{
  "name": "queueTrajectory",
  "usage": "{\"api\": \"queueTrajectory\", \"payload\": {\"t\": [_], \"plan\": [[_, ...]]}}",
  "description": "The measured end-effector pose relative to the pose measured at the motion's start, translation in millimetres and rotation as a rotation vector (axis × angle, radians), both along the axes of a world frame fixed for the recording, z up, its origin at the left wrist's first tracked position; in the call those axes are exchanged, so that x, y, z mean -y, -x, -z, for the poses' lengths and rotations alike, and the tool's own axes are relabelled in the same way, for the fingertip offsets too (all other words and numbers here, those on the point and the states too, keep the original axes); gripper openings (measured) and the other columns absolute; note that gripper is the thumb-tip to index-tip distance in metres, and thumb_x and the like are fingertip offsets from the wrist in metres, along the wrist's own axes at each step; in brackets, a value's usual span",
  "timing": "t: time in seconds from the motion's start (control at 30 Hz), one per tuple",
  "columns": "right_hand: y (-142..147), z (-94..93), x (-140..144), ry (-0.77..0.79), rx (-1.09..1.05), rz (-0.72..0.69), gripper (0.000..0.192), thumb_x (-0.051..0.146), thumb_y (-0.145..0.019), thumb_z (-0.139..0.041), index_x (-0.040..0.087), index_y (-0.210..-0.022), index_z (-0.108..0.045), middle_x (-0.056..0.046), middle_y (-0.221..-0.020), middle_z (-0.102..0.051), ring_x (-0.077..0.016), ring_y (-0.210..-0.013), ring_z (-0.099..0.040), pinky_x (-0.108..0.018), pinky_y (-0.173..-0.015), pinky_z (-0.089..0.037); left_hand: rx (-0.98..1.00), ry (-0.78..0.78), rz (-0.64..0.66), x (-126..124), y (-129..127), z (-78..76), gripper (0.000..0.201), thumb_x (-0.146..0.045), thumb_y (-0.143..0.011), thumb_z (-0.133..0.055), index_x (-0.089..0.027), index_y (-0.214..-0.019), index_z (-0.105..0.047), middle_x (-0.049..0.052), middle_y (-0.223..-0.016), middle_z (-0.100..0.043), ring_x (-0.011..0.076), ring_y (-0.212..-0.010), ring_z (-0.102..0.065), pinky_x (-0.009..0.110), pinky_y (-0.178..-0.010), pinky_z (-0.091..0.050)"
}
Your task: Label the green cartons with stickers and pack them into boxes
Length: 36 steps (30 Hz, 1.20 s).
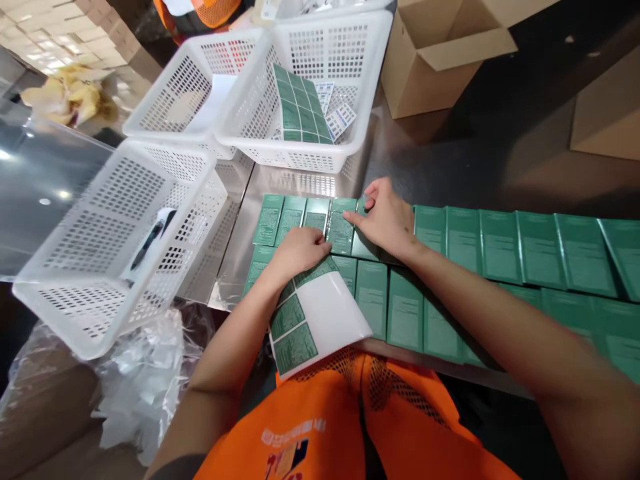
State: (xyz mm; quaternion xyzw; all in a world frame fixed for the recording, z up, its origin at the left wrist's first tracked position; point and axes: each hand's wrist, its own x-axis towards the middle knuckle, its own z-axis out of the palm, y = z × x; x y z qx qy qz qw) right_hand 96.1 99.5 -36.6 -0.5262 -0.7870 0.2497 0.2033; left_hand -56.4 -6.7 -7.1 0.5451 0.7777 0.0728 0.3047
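Two rows of flat green boxes (500, 247) lie side by side on a metal table (305, 183). My left hand (299, 252) holds a white backing sheet (320, 317) that carries green labels, its lower end hanging over the table's near edge. My right hand (385, 217) rests palm down on a green box (341, 227) in the far row, fingertips pressing on its top. Both hands are close together above the left end of the rows.
A white perforated basket (115, 293) with a pen (150, 240) stands tilted at the left. Two more white baskets (320, 157) behind hold a green label sheet (300, 107) and papers. An open cardboard box (440, 53) is far right. Crumpled plastic (145, 380) lies lower left.
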Motion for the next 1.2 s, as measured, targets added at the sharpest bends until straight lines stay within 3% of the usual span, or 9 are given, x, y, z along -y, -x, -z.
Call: {"api": "queueTrajectory", "payload": {"t": [0.2,0.33,0.43,0.6,0.73,0.83,0.97,1.1,1.2], "plan": [[10.8,-14.2,-3.0,-0.003,0.210,-0.096,0.080,0.069,-0.077,-0.069,0.019,-0.137,-0.054,-0.016,-0.113,-0.073,-0.0372,-0.099,-0.068,-0.045,-0.082,-0.049,-0.008,-0.219,-0.079,26.3,-8.6,-9.9,0.029,-0.033,-0.091,-0.056,-0.020,-0.065,-0.060,-0.002,-0.057,-0.054,0.0162,-0.059,-0.049,0.028,-0.063,-0.032],[15.8,-20.5,-10.5,0.022,0.316,-0.218,0.055,0.068,-0.080,-0.068,0.026,-0.116,-0.076,-0.014,-0.120,-0.073,-0.0374,-0.111,-0.066,-0.046,-0.088,-0.049,-0.031,-0.335,-0.206,46.9,-12.9,-19.3,0.029,-0.037,-0.092,-0.057,-0.020,-0.068,-0.061,-0.004,-0.053,-0.053,0.0147,-0.054,-0.048,0.027,-0.061,-0.032],[15.7,-20.3,-15.8,0.044,0.288,-0.201,0.045,0.062,-0.085,-0.066,0.027,-0.110,-0.079,-0.012,-0.115,-0.075,-0.0365,-0.110,-0.067,-0.045,-0.088,-0.050,-0.075,-0.468,-0.328,54.4,-13.4,-22.6,0.032,-0.042,-0.093,-0.057,-0.020,-0.071,-0.065,-0.002,-0.054,-0.057,0.0155,-0.055,-0.053,0.026,-0.060,-0.034],[-2.1,-37.2,-0.3,0.118,0.006,-0.243,0.054,0.050,-0.097,-0.054,0.020,-0.141,-0.058,-0.013,-0.114,-0.073,-0.0293,-0.100,-0.069,-0.041,-0.084,-0.052,-0.140,-0.722,-0.515,57.1,-13.3,-21.9,0.044,-0.044,-0.101,-0.045,-0.019,-0.075,-0.070,0.001,-0.055,-0.059,0.0170,-0.057,-0.056,0.027,-0.061,-0.036],[-33.5,-64.1,51.2,0.113,-0.301,-0.379,0.054,0.053,-0.093,-0.062,0.022,-0.137,-0.058,-0.009,-0.112,-0.072,-0.0233,-0.091,-0.069,-0.034,-0.073,-0.053,-0.159,-0.838,-0.565,57.1,-20.0,-19.1,0.049,-0.045,-0.103,-0.041,-0.020,-0.066,-0.061,0.000,-0.054,-0.055,0.0154,-0.054,-0.050,0.028,-0.058,-0.032],[-49.2,-69.6,87.8,-0.005,-0.353,-0.448,0.044,0.045,-0.088,-0.074,0.023,-0.125,-0.067,-0.007,-0.108,-0.074,-0.0232,-0.095,-0.069,-0.033,-0.073,-0.052,-0.115,-0.905,-0.542,56.5,-33.2,-16.4,0.052,-0.049,-0.104,-0.039,-0.021,-0.063,-0.053,-0.001,-0.053,-0.050,0.0136,-0.051,-0.044,0.027,-0.055,-0.029],[-55.9,-55.0,105.2,-0.310,-0.287,-0.420,0.017,0.035,-0.094,-0.071,0.023,-0.105,-0.076,-0.002,-0.093,-0.077,-0.0202,-0.086,-0.069,-0.036,-0.078,-0.046,-0.009,-0.906,-0.462,58.3,-47.9,-10.4,0.054,-0.055,-0.103,-0.036,-0.021,-0.064,-0.050,-0.003,-0.052,-0.044,0.0123,-0.049,-0.039,0.028,-0.053,-0.027],[-58.8,-41.0,106.8,-0.700,-0.179,-0.347,0.010,0.028,-0.096,-0.069,0.024,-0.099,-0.078,0.000,-0.086,-0.078,-0.0181,-0.081,-0.066,-0.037,-0.077,-0.039,0.263,-0.770,-0.365,63.6,-47.0,-5.3,0.057,-0.064,-0.100,-0.035,-0.021,-0.068,-0.055,-0.004,-0.051,-0.043,0.0127,-0.050,-0.041,0.028,-0.053,-0.030],[-60.1,-36.6,111.4,-0.804,-0.078,-0.284,0.013,0.024,-0.098,-0.065,0.027,-0.095,-0.078,0.002,-0.082,-0.078,-0.0181,-0.080,-0.066,-0.038,-0.075,-0.036,0.430,-0.637,-0.324,67.2,-41.5,-7.2,0.059,-0.068,-0.098,-0.037,-0.020,-0.074,-0.062,-0.003,-0.056,-0.046,0.0133,-0.055,-0.045,0.027,-0.055,-0.034]]}}
